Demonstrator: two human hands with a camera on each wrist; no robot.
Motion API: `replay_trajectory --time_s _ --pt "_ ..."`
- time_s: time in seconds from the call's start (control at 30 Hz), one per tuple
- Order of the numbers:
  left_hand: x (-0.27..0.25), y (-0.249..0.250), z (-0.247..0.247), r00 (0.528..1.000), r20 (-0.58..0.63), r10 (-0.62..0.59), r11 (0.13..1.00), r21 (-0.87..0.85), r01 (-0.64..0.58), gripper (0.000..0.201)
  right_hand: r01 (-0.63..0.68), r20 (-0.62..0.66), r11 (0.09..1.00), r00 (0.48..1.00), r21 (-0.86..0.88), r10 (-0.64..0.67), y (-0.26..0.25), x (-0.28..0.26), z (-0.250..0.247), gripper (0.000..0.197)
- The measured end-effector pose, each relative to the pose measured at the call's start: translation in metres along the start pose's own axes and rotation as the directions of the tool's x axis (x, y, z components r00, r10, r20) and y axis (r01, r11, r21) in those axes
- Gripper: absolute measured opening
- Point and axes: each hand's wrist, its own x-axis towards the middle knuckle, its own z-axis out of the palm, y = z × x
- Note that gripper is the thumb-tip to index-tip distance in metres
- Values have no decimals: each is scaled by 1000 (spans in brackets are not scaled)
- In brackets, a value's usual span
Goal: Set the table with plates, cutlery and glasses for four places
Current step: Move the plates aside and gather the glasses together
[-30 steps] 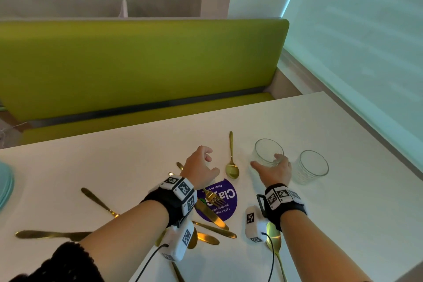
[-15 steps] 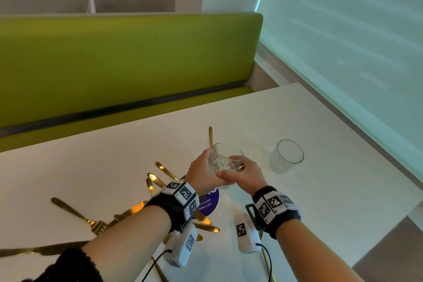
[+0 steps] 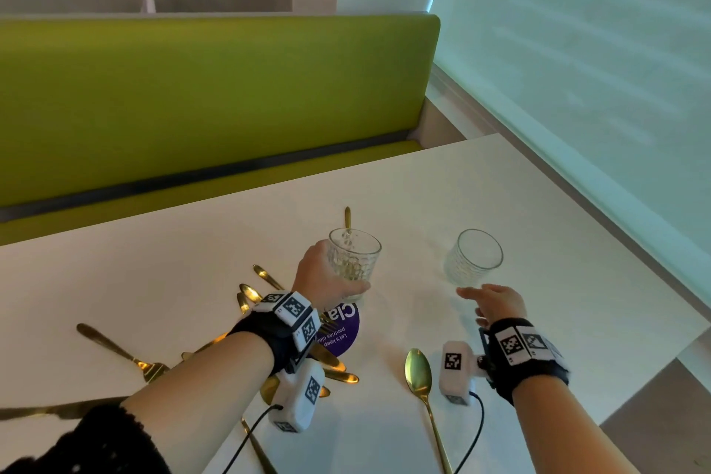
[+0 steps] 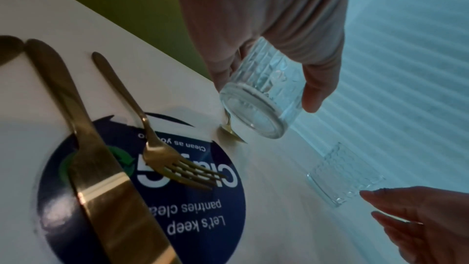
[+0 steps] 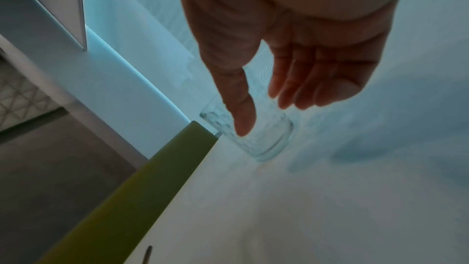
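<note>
My left hand (image 3: 327,281) grips a clear ribbed glass (image 3: 354,262) and holds it lifted off the white table (image 3: 154,262); the left wrist view shows the same glass (image 4: 261,97) tilted, fingers curled round it. A second glass (image 3: 473,256) stands upright on the table to the right. My right hand (image 3: 492,302) hovers just short of it with fingers straight and apart, holding nothing; in the right wrist view that glass (image 5: 264,140) lies just beyond the fingertips (image 5: 243,123). Gold cutlery lies scattered: a fork (image 4: 162,148) and a knife (image 4: 101,168) across a round blue sticker (image 4: 193,208).
A gold spoon (image 3: 421,381) lies by my right wrist, another spoon (image 3: 347,217) behind the held glass, and several forks and knives (image 3: 115,348) to the left. A green bench (image 3: 192,96) runs along the far table edge; a window blind (image 3: 577,69) borders the right.
The right hand passed the glass to the left hand, let go, and moved right toward the second glass. The left hand now holds the first glass alone, lifted.
</note>
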Motion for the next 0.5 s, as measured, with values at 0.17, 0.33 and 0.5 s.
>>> replay_trajectory --time_s 0.17,0.33,0.5 --pt "-1 -1 -6 1000 -18 -6 1000 -18 6 73 54 -128 998 990 12 -52 -7 17 9 96" --pt "-1 -4 -8 1000 -26 -9 1000 -24 8 77 139 -164 990 977 2 -137 -11 26 17 97" --pt "-4 -10 -13 999 -40 -26 999 -43 24 79 162 -203 987 967 14 -156 -5 35 24 105"
